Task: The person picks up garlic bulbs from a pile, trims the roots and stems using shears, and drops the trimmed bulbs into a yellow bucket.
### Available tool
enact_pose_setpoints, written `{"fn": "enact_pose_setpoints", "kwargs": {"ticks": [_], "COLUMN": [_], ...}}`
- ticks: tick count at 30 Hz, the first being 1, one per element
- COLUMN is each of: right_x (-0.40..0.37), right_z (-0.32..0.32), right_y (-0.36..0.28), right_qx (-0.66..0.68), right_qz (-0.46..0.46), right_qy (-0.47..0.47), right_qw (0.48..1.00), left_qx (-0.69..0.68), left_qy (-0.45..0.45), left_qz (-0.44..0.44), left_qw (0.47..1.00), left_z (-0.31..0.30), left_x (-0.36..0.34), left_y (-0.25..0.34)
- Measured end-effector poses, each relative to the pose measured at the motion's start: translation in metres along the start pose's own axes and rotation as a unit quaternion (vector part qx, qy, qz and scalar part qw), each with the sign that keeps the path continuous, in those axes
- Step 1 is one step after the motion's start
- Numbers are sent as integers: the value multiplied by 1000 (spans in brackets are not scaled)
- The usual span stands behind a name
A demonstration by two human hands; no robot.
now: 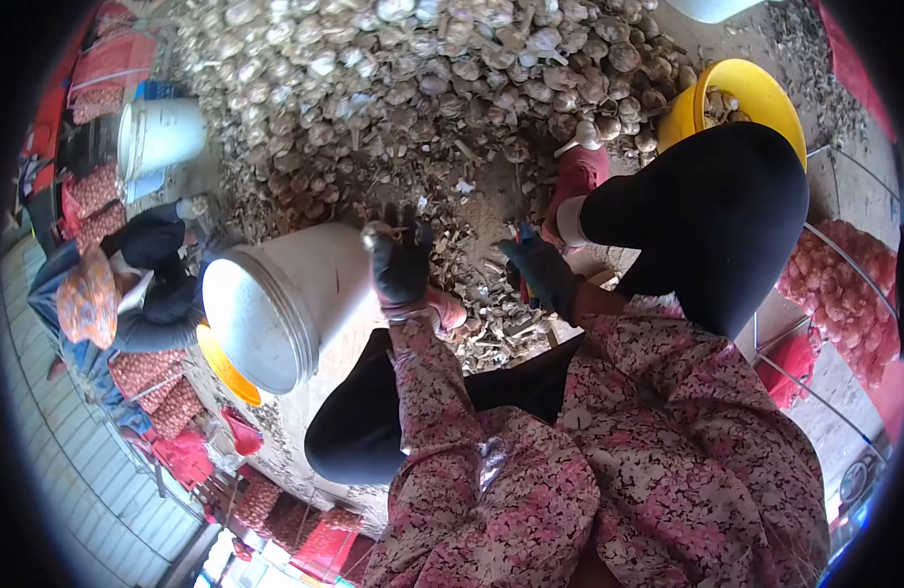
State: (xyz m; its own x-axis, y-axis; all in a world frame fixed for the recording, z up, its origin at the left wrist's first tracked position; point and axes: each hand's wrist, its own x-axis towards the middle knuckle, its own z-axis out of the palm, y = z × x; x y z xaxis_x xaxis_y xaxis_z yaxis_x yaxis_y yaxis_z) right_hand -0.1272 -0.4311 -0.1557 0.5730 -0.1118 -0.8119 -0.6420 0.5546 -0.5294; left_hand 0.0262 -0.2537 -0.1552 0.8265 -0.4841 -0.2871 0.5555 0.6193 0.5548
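My left hand, in a dark glove, is beside the white bucket lying on its side. A pale garlic bulb is held at its fingers. To the right, my right hand, in a dark teal glove, is closed around a tool with a red part showing; the rest of the tool is hard to make out. Cut stems and dry skins lie below and between my hands. Ahead is a large heap of garlic bulbs.
A yellow bucket with garlic inside is by my right knee. Another person crouches at the left, near a white bucket and a yellow rim. Red mesh sacks of garlic stand at both sides.
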Motion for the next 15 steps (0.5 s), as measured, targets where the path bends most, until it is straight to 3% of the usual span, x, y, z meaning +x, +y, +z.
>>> {"fn": "enact_pose_setpoints", "kwargs": {"ticks": [2,4,5,7,8,9,11,12,14,15], "right_x": [7,18,22,28,25,26,24,22,18,17], "right_z": [0,-1,-2,-2,-2,0,3,2,1,-1], "right_y": [3,12,13,13,6,5,1,-4,-14,-19], "right_qx": [-36,-109,-107,-120,-115,-116,-45,-26,-21,-13], "right_qz": [-30,-78,-73,-137,-128,-126,-147,-125,-159,-193], "right_qy": [38,97,102,135,134,136,120,89,83,75], "right_qw": [998,986,986,974,976,976,981,988,984,978], "left_qx": [-49,-152,-153,96,408,406,588,586,699,696], "left_qy": [1,99,101,92,-12,-12,42,42,32,31], "left_qz": [-46,-118,-124,-147,-66,-69,-102,-103,-111,-110], "left_qw": [998,976,975,980,911,911,802,803,706,709], "left_z": [23,5,-17,-59,-57,-54,-49,-46,-33,-25], "left_x": [16,41,59,91,94,101,120,128,140,141], "left_y": [-29,-54,-70,-99,-109,-125,-160,-174,-197,-205]}}
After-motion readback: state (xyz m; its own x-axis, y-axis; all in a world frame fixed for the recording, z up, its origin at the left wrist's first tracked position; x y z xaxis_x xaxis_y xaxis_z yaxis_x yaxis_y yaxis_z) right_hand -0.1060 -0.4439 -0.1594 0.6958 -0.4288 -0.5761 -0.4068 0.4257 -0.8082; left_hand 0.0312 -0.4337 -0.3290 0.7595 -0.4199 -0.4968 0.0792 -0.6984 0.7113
